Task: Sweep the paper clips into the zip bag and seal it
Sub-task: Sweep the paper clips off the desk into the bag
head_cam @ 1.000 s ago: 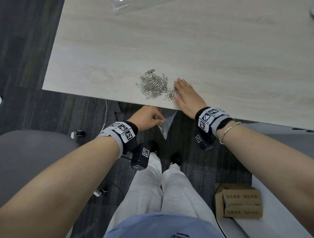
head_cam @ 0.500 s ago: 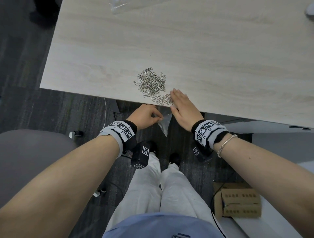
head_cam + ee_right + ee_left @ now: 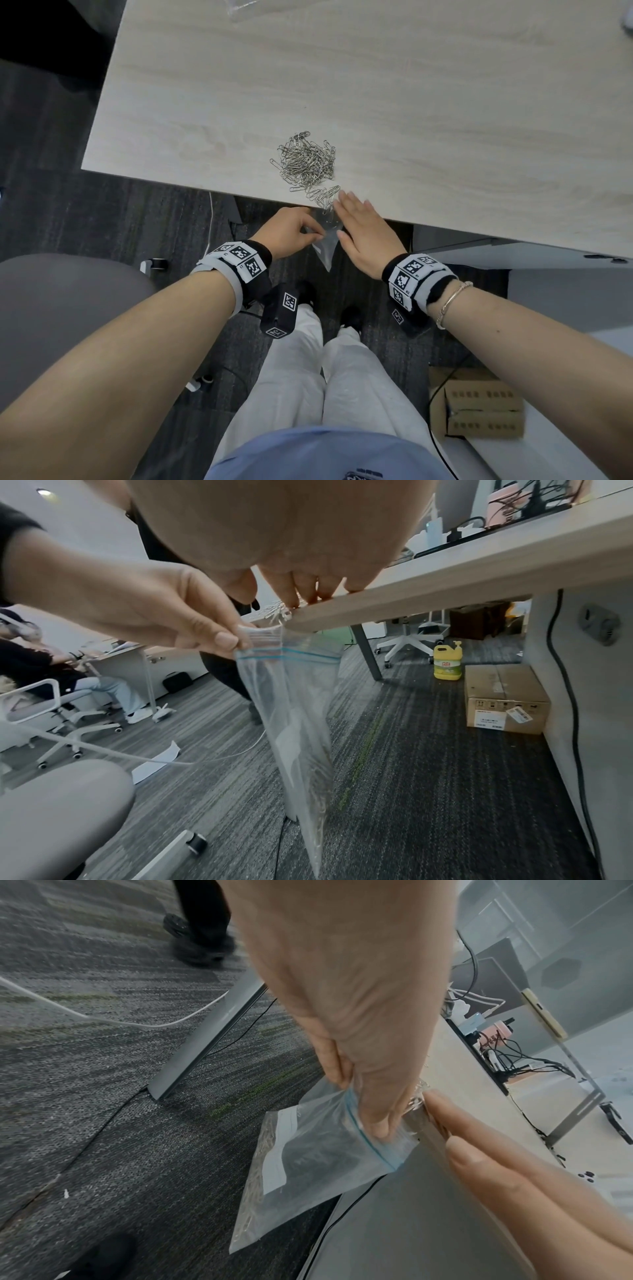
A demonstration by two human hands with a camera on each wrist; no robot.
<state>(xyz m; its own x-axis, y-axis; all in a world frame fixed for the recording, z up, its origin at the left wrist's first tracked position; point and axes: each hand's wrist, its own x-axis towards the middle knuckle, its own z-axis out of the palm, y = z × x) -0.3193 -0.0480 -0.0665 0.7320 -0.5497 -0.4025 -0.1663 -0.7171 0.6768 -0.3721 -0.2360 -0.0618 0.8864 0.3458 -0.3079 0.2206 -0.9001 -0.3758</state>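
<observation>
Your flat, straight-fingered right hand (image 3: 363, 229) has dragged a few paper clips (image 3: 310, 164) to the desk (image 3: 445, 102) edge above the zip bag (image 3: 294, 696) your left hand (image 3: 291, 231) pinches open, most clips still piled behind.

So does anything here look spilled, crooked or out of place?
Nothing spilled. The silver paper clips sit heaped near the pale wooden table's front edge. The left hand pinches the clear blue-striped zip bag below that edge; the flat right hand rests beside them.
</observation>
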